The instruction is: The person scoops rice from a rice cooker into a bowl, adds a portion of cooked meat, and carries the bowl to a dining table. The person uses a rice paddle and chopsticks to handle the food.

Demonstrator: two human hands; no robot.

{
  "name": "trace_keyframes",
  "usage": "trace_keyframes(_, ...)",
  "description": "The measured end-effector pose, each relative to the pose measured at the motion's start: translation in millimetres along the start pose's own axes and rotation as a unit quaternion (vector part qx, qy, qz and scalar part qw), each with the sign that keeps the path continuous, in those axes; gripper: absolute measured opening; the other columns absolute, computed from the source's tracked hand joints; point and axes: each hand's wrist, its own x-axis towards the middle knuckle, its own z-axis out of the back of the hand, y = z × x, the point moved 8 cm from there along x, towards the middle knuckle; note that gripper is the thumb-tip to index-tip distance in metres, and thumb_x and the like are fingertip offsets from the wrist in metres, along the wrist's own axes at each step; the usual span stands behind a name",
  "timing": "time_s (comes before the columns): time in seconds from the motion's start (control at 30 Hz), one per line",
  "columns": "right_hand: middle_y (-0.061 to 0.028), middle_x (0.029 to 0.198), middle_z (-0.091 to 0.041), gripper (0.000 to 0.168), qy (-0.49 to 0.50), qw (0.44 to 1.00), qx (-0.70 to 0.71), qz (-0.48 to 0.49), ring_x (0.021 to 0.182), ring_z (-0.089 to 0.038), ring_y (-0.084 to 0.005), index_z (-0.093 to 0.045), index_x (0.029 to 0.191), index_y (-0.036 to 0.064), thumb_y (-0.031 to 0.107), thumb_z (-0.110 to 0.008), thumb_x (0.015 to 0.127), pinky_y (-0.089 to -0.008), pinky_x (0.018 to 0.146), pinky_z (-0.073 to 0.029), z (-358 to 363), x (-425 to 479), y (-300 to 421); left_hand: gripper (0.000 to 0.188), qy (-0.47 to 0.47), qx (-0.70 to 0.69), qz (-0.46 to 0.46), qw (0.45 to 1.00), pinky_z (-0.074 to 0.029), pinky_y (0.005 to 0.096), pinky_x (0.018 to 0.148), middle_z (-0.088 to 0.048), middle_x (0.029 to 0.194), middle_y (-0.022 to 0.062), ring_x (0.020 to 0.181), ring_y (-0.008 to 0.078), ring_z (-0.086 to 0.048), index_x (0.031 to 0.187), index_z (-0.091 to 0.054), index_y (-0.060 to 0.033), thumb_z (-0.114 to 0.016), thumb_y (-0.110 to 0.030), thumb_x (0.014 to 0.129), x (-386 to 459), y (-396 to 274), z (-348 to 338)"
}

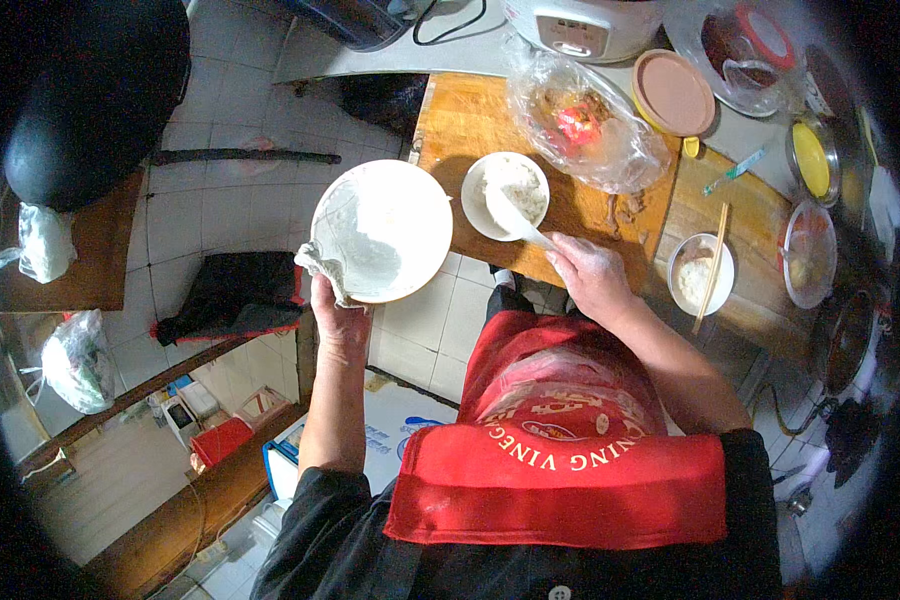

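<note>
My left hand [339, 319] grips the rim of a large white bowl [379, 266] through a folded pale cloth [322, 271]. That bowl is tilted over the floor, left of the wooden table, and glare washes out much of its inside. In my right hand [594, 276] is the handle of a white rice paddle [523, 225]. The paddle's blade rests in a small white bowl of cooked rice [525, 184], which stands near the front left of the wooden board [457, 112].
Right of my right hand, chopsticks [711, 266] lie across another rice bowl [694, 289]. Behind are a plastic bag of food [585, 124], a round brown lid [673, 91] and a white rice cooker [581, 30]. A black wok [94, 105] hangs over the left side.
</note>
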Motion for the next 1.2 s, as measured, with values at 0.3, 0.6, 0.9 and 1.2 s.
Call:
trace_keyframes(0.3,-0.0185,0.089,-0.064,0.027,0.017,0.998,-0.055,0.000,0.078,-0.063,-0.0348,-0.063,0.112,0.005,0.013,-0.059,0.087,-0.0436,0.067,-0.051,0,7,12,0.059,0.031,-0.114,0.038,0.992,-0.040,0.0414,0.103,-0.052,0.133,0.0091,0.122,0.0260,-0.049,0.134,-0.045,-0.0064,-0.039,-0.046,0.091,10,15,1)
trace_keyframes(0.6,-0.0107,0.081,-0.055,0.035,0.151,0.977,-0.127,0.080,0.066,-0.060,-0.0293,-0.060,0.119,0.009,0.019,-0.063,0.085,-0.0394,0.058,-0.048,6,39,106,0.065,0.055,-0.022,0.037,0.998,-0.044,0.0384,0.096,-0.054,0.127,0.0099,0.115,0.0239,-0.053,0.134,-0.043,-0.0049,-0.058,-0.043,0.083,4,17,1)
trace_keyframes(0.9,-0.0130,0.088,-0.059,0.041,0.182,0.913,-0.337,0.139,0.073,-0.063,-0.0288,-0.055,0.118,0.000,0.011,-0.057,0.078,-0.0412,0.063,-0.048,-4,64,116,0.051,-0.016,0.158,-0.032,0.987,-0.047,0.0286,0.077,-0.057,0.105,0.0063,0.089,0.0148,-0.055,0.121,-0.048,0.0022,-0.054,-0.019,0.076,-38,2,-38)
trace_keyframes(1.2,-0.0099,0.074,-0.064,0.037,0.097,0.924,-0.292,0.227,0.058,-0.064,-0.0211,-0.057,0.115,-0.005,0.011,-0.052,0.082,-0.0330,0.050,-0.050,-15,66,142,0.050,-0.048,0.054,0.034,0.997,-0.049,0.0288,0.067,-0.057,0.095,0.0064,0.079,0.0150,-0.058,0.117,-0.047,0.0012,-0.057,-0.016,0.072,-45,-4,-46)
